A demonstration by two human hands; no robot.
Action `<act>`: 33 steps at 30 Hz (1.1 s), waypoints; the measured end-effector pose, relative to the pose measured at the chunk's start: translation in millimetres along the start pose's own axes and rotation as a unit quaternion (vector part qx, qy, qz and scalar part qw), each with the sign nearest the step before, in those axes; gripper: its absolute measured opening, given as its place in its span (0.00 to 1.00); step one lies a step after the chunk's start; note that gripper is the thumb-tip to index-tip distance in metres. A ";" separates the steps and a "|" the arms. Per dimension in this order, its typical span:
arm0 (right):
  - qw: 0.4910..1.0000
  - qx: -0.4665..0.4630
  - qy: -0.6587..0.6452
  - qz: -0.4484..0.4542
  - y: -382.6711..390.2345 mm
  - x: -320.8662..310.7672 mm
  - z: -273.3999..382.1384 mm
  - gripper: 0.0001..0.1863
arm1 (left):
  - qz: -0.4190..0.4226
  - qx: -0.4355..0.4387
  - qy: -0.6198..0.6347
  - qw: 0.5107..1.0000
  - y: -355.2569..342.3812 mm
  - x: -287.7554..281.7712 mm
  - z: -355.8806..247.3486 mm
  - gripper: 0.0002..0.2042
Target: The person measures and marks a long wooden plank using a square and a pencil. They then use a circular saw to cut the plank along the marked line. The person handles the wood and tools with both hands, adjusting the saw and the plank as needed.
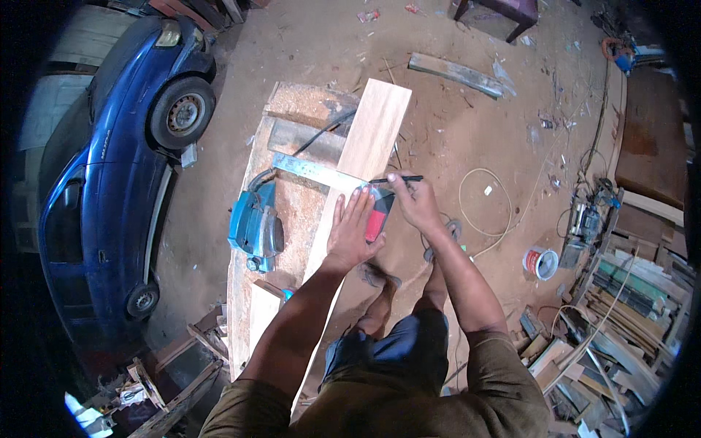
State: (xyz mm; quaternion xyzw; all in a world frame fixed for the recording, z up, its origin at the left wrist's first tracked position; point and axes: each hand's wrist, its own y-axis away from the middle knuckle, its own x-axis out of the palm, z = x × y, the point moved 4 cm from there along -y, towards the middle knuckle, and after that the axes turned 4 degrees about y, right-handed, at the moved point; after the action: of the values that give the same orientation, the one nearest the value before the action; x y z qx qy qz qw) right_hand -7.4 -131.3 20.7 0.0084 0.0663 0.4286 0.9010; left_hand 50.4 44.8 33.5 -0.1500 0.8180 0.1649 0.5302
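A long pale wooden board [374, 124] lies along the right side of a sawdust-covered workbench [296, 102]. A try square, with a metal blade [307, 166] and a red-and-dark stock [377, 220], lies across the board. My left hand [353, 226] presses on the square with fingers stretched out. My right hand [412, 201] grips a thin dark pencil [388, 179] at the square's edge, by the board's right side. Left of the board, a teal electric planer [255, 226] rests on the bench. A shorter wooden piece [264, 314] lies nearer me, left of my left forearm.
A blue car [109, 204] stands at the left. A hose [502, 188] loops on the dirt floor beside a white bucket [540, 264]. Scrap wood is piled at lower right [613, 314] and lower left [175, 390]. A plank [453, 71] and a chair [500, 11] are beyond the bench.
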 end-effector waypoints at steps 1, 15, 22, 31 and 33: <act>0.999 -0.036 0.026 0.019 -6.6 4.3 7.7 0.18 | 0.005 -0.005 -0.001 1.000 -0.5 0.9 0.6 0.46; 0.970 -0.013 0.244 0.016 1.7 -44.8 18.2 0.18 | 0.017 -0.016 -0.010 1.000 -0.1 -0.2 -2.5 0.47; 0.982 0.183 -0.031 0.020 70.2 2.0 -47.4 0.17 | -0.022 -0.024 0.034 0.999 1.7 -0.2 -3.2 0.44; 0.966 0.198 -0.165 -0.002 82.7 36.2 -43.6 0.11 | -0.018 -0.039 -0.008 0.999 0.2 -2.8 -4.0 0.44; 0.964 0.200 -0.175 -0.002 82.5 35.7 -45.1 0.11 | -0.014 -0.040 -0.009 0.999 -1.2 -2.6 -3.7 0.45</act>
State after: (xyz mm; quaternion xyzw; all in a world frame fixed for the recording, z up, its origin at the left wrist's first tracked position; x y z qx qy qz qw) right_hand -54.4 -53.4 -22.1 0.2632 -0.0081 0.3971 0.8792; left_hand 48.9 42.3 37.2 -0.1815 0.8036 0.1916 0.5335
